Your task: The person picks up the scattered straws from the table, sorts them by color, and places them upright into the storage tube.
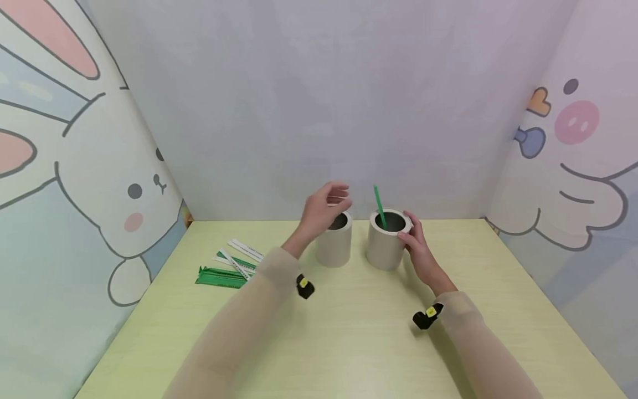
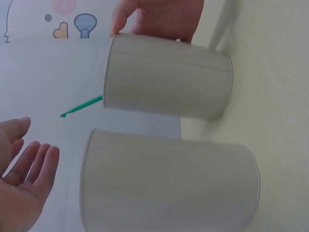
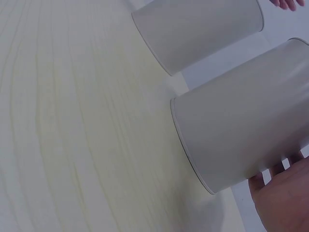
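Two off-white cylindrical containers with dark insides stand upright side by side on the table. My left hand (image 1: 326,208) hovers over the rim of the left container (image 1: 334,246), its fingers bent loosely and nothing between them. Against the outer side of the right container (image 1: 385,249), my right hand (image 1: 421,249) grips with the thumb near the rim. A thin green stick (image 1: 380,205) leans inside that container, its upper part sticking out; the left wrist view shows a small notch at its tip. The stick's lower end is hidden.
Left of my left forearm lie green packets (image 1: 219,277) and several narrow white printed strips (image 1: 246,249), partly overlapping; my sleeve covers some of them. A pale wall rises behind the light wooden table (image 1: 359,343), with cartoon-printed panels on both sides.
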`<action>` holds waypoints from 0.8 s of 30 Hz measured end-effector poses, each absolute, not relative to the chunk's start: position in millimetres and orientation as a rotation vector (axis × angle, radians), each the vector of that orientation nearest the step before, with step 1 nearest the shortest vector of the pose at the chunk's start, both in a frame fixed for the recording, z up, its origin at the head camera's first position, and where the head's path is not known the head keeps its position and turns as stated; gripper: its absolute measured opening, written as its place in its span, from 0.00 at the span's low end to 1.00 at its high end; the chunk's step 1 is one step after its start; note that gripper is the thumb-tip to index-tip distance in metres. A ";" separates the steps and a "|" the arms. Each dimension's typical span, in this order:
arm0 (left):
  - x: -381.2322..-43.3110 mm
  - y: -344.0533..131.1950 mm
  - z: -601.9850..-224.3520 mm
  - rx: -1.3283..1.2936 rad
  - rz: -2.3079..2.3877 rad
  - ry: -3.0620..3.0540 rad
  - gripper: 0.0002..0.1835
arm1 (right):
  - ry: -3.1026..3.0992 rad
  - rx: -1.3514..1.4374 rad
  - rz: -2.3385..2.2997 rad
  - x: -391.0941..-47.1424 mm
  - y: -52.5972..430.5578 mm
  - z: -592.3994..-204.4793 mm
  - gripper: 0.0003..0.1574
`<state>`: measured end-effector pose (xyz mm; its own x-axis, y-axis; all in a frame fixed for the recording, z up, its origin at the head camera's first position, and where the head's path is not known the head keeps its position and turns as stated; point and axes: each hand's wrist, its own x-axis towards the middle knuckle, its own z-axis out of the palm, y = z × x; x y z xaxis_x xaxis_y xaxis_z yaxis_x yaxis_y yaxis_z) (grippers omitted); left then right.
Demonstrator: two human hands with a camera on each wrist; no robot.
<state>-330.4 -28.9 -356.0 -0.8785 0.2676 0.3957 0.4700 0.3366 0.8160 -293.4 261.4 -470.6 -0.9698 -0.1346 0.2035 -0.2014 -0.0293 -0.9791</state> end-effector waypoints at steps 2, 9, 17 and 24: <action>-326.5 -52.3 -354.5 -0.744 -1.511 -2.434 0.20 | -2.163 0.379 2.183 -293.2 260.6 -470.0 0.40; -304.6 -131.6 -354.7 -0.933 -1.261 -2.553 0.23 | -2.163 0.363 2.177 -291.6 258.5 -469.3 0.40; -279.4 -204.8 -376.7 -0.999 -0.875 -2.740 0.23 | -2.167 0.366 2.185 -290.4 258.8 -469.1 0.41; -261.4 -254.7 -397.4 -0.976 -0.644 -2.820 0.22 | -2.177 0.378 2.168 -292.0 260.9 -468.8 0.41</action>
<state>-261.4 -254.7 -397.4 -0.7919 0.5709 0.2169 0.6084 0.7069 0.3607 -292.0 260.9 -468.8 -0.9692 -0.1390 0.2034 -0.2040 -0.0103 -0.9789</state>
